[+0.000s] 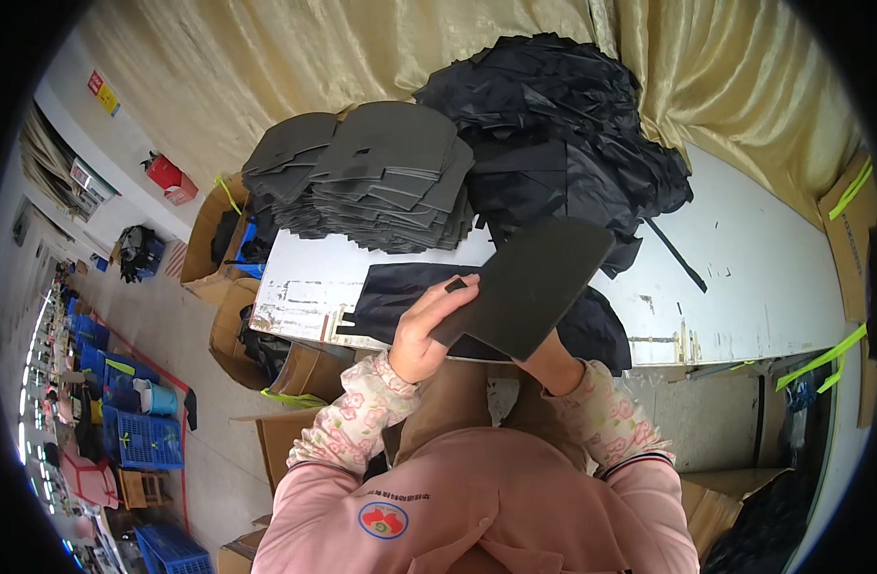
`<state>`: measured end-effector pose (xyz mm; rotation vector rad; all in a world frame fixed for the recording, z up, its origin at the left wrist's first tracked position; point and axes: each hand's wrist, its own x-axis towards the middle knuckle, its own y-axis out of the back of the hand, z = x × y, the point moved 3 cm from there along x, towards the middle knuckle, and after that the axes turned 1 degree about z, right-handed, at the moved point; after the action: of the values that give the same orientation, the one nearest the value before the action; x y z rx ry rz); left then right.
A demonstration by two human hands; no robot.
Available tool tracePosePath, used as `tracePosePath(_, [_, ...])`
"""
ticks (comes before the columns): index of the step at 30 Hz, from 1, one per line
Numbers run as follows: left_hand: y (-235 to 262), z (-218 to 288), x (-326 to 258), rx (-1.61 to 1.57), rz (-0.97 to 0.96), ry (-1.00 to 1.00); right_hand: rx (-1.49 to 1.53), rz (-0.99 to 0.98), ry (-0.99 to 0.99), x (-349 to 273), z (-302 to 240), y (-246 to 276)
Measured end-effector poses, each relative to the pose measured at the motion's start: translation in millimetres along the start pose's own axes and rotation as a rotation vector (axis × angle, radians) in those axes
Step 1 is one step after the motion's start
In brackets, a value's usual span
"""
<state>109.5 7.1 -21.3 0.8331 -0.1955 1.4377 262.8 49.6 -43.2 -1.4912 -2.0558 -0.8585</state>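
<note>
Pink shirt [591, 517] cloth lies nearest, just off the near edge of the white table [773, 263], with a blue-rimmed oval badge [384, 520] bearing a red design and a line of dark lettering above it. Flowered sleeves [347, 421] reach from it toward the table's near edge. At that edge the left hand [425, 340] has its fingers closed on the near-left end of a dark, round-ended panel [543, 282], held tilted over the table. Beside it, the right hand [550, 364] goes under the panel; its fingers are hidden, so I cannot tell whether they are clamped or apart. Beneath the panel, dark cloth [395, 287] lies along the table's near edge. Toward the table's far left rises a stack of similar grey panels [390, 158], and next to it, at the far middle, a heap of black fabric [563, 124]. Left of the table stand open cardboard boxes [233, 335]; at its right end is a brown carton [840, 277] with printed letters on its side. Behind the table hangs a gold curtain [735, 67]. Well off to the table's left are blue baskets [144, 440], a red box [172, 179] on the wall and a red-and-yellow sign [102, 93], its writing too small to read.
</note>
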Motion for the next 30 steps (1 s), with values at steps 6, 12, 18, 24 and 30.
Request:
tracePosePath(6, [4.9, 1.8, 11.9, 0.352, -0.121, -0.187, -0.017, -0.282, -0.108, -16.3, 30.4, 35.4])
tracePosePath(12, [36.3, 8.5, 19.2, 0.613, -0.24, -0.297, 0.818, -0.403, -0.623, 10.0, -25.5, 83.6])
tracePosePath(18, [50.4, -10.3, -2.8, -0.527, 0.031, -0.032, 0.693, -0.025, -0.725, -9.6, 7.8, 84.1])
tracePosePath(24, [108.1, -41.2, -42.9, -0.388, 0.778, 0.232, 0.488, -0.019, -1.018, -88.3, 87.4, 110.8])
tracePosePath(30, [165.7, -100.2, -104.5, -0.186, 0.981, 0.392, 0.099, 0.032, -1.141, -137.2, 122.0, 150.5])
